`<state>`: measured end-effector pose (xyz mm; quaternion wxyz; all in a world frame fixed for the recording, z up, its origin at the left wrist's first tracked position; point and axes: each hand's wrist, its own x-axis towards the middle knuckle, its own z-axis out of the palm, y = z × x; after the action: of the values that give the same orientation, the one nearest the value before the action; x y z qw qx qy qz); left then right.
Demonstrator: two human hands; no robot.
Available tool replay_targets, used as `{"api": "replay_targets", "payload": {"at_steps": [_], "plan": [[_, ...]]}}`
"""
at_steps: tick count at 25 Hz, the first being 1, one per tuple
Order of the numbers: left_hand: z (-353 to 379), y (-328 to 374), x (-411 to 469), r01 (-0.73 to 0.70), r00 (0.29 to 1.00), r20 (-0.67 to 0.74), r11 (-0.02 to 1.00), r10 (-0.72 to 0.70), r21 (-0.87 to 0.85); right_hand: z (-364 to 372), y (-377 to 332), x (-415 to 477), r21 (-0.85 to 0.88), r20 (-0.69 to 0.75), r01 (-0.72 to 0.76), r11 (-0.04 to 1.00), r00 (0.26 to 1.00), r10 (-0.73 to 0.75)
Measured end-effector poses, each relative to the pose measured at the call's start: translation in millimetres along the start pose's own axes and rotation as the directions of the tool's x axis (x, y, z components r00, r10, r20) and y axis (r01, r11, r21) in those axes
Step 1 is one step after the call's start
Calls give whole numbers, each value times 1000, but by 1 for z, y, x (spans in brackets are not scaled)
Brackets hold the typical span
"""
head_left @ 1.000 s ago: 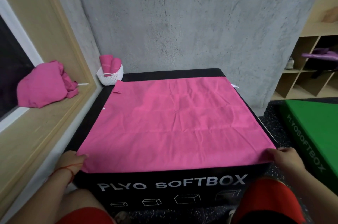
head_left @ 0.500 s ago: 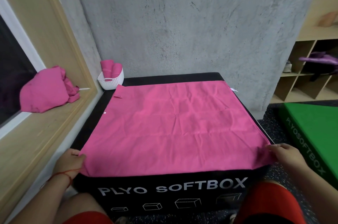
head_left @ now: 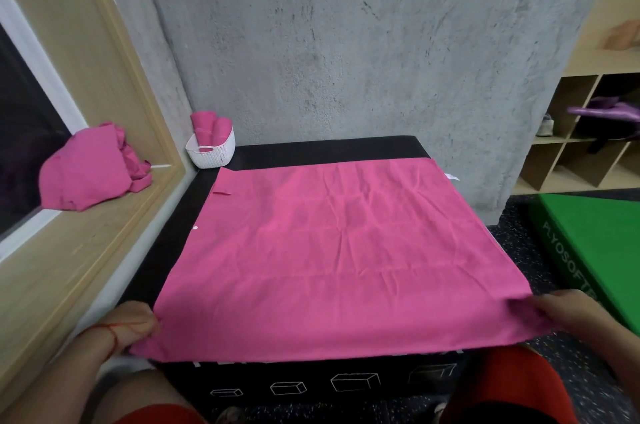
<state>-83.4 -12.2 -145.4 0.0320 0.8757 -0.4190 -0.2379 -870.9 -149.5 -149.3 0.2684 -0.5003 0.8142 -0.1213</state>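
As folding is being started, left hand (head_left: 133, 323): towel (head_left: 332, 250) corner being pinched.
Right hand (head_left: 571, 314): other corner being pinched.
Next: level carry beyond both hands is being called for.

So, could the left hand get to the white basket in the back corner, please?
Probably yes: the left hand pinches a near corner of the pink cloth, but nothing stands between it and the white basket along the bare edge of the black box.

Near edge of pink cloth (head_left: 329, 250) drawn forward, now overhangs box (head_left: 311, 375) front.
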Motion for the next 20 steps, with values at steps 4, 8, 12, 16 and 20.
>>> {"api": "replay_targets", "payload": {"at_steps": [4, 8, 12, 16, 20], "plan": [[0, 22, 0, -33, 991, -137, 983, 8, -182, 5, -3, 14, 125, -27, -9, 992, 1000, 13], [14, 48, 1, 4, 961, -277, 1000, -2, 5, 16, -25, 19, -33, -54, 66, 997, 996, -68], [24, 81, 9, -44, 929, -362, 995, 73, 88, 29, -47, 34, -186, -106, 166, 968, 976, -188], [57, 134, 17, -305, 879, -319, 933, 354, 193, 64, -102, 21, -332, -2, 444, 832, 882, -472], [113, 227, -21, -638, 693, -174, 708, 699, 303, 128, -173, -31, -406, 200, 783, 471, 579, -790]]}}
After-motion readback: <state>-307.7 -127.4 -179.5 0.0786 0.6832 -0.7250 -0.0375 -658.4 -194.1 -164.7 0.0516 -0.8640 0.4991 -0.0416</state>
